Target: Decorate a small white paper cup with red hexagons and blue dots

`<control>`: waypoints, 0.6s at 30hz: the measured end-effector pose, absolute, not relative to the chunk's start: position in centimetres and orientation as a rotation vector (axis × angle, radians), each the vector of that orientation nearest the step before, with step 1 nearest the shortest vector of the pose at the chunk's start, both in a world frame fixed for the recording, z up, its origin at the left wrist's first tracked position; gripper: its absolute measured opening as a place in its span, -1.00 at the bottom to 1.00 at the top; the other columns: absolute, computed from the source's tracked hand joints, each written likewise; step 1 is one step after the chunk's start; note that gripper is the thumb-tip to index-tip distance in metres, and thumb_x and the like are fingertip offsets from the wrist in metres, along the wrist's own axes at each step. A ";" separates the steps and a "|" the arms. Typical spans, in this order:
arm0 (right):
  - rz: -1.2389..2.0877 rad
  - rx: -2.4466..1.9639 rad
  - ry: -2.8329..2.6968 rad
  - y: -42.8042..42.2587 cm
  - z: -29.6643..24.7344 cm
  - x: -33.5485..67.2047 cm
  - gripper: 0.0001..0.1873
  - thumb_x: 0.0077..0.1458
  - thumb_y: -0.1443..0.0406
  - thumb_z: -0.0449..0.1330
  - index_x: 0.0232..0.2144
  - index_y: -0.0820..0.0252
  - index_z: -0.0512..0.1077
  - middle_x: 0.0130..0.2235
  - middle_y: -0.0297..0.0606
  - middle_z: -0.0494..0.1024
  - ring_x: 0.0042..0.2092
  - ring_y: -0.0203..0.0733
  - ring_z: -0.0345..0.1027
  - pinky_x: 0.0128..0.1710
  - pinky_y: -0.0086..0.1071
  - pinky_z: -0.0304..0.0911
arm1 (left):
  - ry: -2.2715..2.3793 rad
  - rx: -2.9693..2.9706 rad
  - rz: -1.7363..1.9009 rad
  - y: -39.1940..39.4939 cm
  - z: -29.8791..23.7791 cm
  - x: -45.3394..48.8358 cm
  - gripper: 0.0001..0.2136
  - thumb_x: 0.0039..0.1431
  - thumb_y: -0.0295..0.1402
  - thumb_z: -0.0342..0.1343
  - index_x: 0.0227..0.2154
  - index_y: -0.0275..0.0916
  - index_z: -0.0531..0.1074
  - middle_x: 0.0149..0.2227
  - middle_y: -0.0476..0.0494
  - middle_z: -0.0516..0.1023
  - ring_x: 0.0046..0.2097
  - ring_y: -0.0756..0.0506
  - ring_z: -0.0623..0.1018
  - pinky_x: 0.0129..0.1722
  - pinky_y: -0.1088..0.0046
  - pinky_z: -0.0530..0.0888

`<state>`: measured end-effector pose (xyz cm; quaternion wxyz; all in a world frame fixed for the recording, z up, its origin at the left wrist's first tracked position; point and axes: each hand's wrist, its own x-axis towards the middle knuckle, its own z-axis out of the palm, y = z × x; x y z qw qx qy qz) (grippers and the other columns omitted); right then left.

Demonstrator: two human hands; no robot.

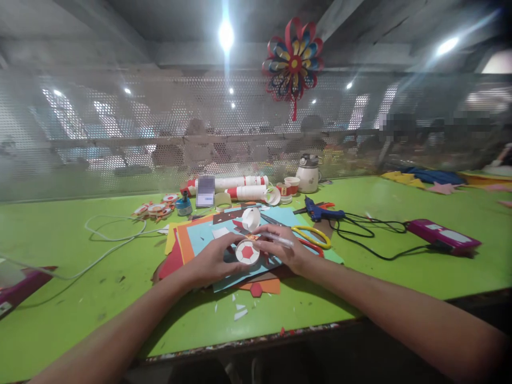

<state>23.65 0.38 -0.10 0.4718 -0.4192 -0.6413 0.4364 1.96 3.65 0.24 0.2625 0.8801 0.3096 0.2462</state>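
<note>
A round white disc (242, 260) with a red hexagon in its middle and lines running to its edge is held over the paper. The fingers of my left hand (214, 260) are closed on its left side. My right hand (285, 249) grips a pen (280, 239), with its fingertips at the disc's right edge. Just beyond my hands lies a white paper cup piece (252, 218). Coloured paper sheets (196, 234) are stacked beneath, with small scraps on top. Scissors with a yellow handle (314, 236) lie partly behind my right hand.
A blue glue gun (320, 210) with a black cable leads to a purple power strip (444, 236). Farther back stand paper cup stacks (246, 192), a phone (205, 191), a small blue bottle (184, 205) and a white flask (308, 175). A red paper hexagon (256, 289) lies near the front.
</note>
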 end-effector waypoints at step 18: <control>0.385 -1.293 -1.503 5.2 3.2 30.0 -0.68 0.28 0.18 0.13 0.00 0.25 0.38 -0.15 -0.22 0.53 -0.25 -0.24 0.47 -0.27 -0.28 0.44 | 0.885 2.488 0.567 3.5 0.7 2.0 -0.54 0.03 -0.05 0.26 -0.10 -0.27 0.52 -0.09 -0.23 0.52 -0.10 -0.22 0.53 -0.08 0.26 0.45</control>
